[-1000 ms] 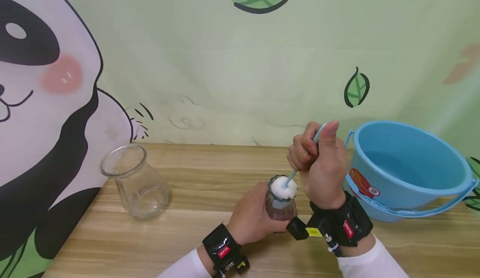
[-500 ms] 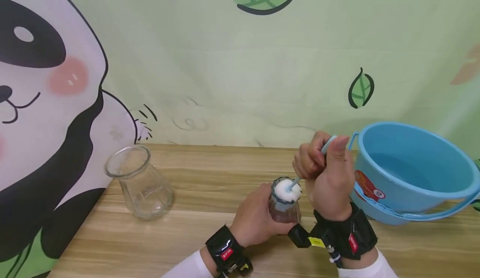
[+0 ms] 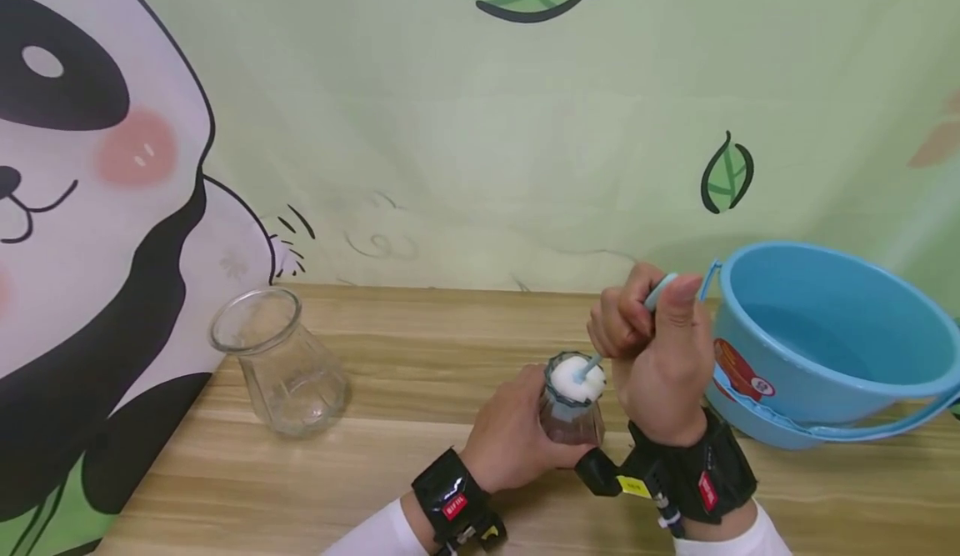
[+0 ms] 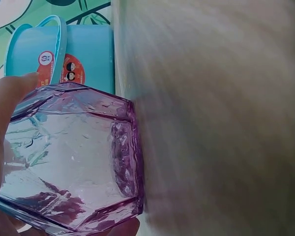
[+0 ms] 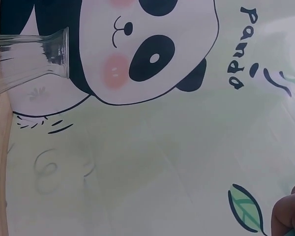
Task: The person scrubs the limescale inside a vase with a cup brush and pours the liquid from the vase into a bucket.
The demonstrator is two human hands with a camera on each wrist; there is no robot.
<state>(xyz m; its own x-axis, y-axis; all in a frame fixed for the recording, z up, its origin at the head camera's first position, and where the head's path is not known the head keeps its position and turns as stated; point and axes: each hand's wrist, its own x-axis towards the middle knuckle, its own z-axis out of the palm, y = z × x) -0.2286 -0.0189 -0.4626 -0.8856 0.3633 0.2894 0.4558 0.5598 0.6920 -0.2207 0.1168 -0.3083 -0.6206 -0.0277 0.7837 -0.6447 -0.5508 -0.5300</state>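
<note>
My left hand (image 3: 517,435) grips a purple-tinted faceted glass (image 3: 558,427) around its side on the table, fingers behind and thumb in front. In the left wrist view the glass (image 4: 73,152) fills the left side, its wall wet-looking. Right of and above it, my right hand (image 3: 656,343) holds the light blue handle (image 3: 592,364) of a sponge cup brush in a fist, thumb up along the top. The brush's white sponge head (image 3: 576,379) sits in the mouth of the glass; its lower part shows only dimly through the wall. In the right wrist view only some fingers (image 5: 287,214) show.
A clear glass jar (image 3: 292,381) with a flared rim stands at the left of the wooden table (image 3: 375,473). To the right, close by my right hand, is a light blue bucket (image 3: 817,414) with its handle lowered. A panda-print cloth (image 3: 420,122) hangs behind.
My right hand has come slightly down and to the right, and the brush handle leans further over. The left hand still holds the glass in place. The head view has shifted a little.
</note>
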